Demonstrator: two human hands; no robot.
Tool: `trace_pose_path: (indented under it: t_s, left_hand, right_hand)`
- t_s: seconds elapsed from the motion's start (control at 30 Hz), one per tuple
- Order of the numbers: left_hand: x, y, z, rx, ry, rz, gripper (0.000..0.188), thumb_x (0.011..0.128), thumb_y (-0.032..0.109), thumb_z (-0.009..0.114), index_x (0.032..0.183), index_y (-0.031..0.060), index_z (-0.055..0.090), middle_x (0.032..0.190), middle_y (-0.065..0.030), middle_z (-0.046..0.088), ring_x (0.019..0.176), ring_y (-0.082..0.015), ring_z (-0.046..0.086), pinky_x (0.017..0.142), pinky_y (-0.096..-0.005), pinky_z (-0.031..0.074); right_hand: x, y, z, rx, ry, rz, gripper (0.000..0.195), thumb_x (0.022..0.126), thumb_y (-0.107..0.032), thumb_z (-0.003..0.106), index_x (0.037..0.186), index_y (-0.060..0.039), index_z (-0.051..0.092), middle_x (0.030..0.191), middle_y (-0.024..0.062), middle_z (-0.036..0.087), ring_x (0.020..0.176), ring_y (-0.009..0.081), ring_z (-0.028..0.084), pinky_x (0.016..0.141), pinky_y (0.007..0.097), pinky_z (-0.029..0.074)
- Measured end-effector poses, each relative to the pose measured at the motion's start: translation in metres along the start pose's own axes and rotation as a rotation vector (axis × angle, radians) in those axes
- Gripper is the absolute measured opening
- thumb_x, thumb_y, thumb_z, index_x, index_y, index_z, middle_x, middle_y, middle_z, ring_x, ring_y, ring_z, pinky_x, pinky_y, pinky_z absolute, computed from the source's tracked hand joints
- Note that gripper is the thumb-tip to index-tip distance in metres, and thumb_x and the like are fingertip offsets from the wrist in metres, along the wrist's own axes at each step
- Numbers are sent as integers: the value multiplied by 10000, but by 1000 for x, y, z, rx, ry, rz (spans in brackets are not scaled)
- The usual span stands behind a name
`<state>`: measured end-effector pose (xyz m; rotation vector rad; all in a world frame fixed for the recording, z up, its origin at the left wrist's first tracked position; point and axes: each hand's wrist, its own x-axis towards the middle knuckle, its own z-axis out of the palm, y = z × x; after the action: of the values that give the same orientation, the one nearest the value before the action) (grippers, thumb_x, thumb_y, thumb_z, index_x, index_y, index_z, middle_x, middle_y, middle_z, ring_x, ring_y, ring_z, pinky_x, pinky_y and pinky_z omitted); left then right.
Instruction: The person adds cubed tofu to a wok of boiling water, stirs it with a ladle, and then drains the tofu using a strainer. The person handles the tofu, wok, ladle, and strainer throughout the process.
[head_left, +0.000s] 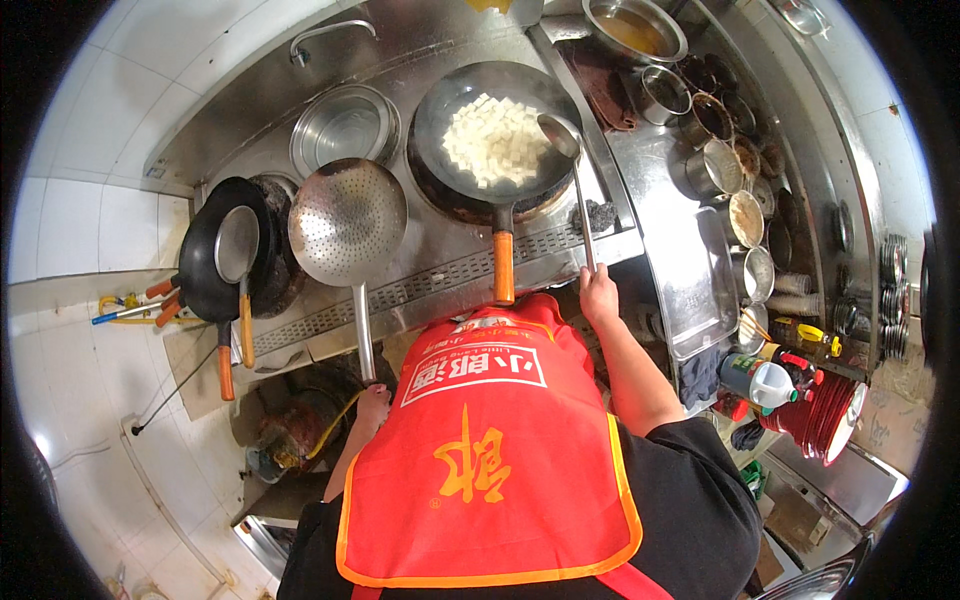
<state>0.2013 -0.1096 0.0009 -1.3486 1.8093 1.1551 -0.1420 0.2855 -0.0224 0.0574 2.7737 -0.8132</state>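
My right hand grips the handle of a metal ladle. The ladle's bowl rests at the right inner side of a wok, against a heap of white tofu-like cubes. The wok sits on a burner, its wooden handle pointing toward me. With my left hand I hold the end of the long metal handle of a large perforated strainer. Its bowl is left of the wok, over the stove top, in front of a metal basin of clear liquid.
Stacked black woks with a fine-mesh skimmer stand at the left. On the right counter are a metal tray, several seasoning pots and a basin of yellowish liquid. A faucet juts from the back wall.
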Motion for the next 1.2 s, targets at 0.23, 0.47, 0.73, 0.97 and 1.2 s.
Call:
trace_pose_path:
  t_s: [0.23,0.47,0.73,0.97,1.2]
  left_hand:
    - [7,0,0,18,64,42,289,893,153,575,1158,49,622,706,-73,620,526,-183,592,446,-336,453]
    - [26,-34,2,412,197,721,160,885,144,572,1002,45,619,716,-71,610,587,-203,621,470,-336,474]
    - [5,-8,0,-3,17,227,92,883,126,538,934,68,587,676,-48,569,615,-195,597,457,-314,443]
    - [18,-17,0,-85,-20,211,106,918,143,515,948,72,587,620,-24,523,487,-180,530,400,-311,404]
    - [9,-1,1,-75,-1,172,166,930,130,539,1048,37,610,589,-12,516,404,-161,496,368,-300,378]
  right_hand:
    - [-1,-2,1,-10,-11,25,350,975,-342,516,1022,4,488,811,305,643,804,498,623,699,574,489]
    - [-2,-5,4,-27,9,32,353,982,-338,510,983,15,487,800,308,639,805,499,621,694,570,483]
    - [-1,-3,3,-23,11,22,348,977,-328,520,986,18,490,796,311,635,804,498,620,687,571,480]
    - [-2,-6,3,-22,17,28,353,976,-337,521,988,16,493,786,314,633,802,501,618,687,572,484]
    - [-4,-9,2,-12,7,27,353,976,-340,517,991,12,494,802,318,635,814,504,618,696,569,488]
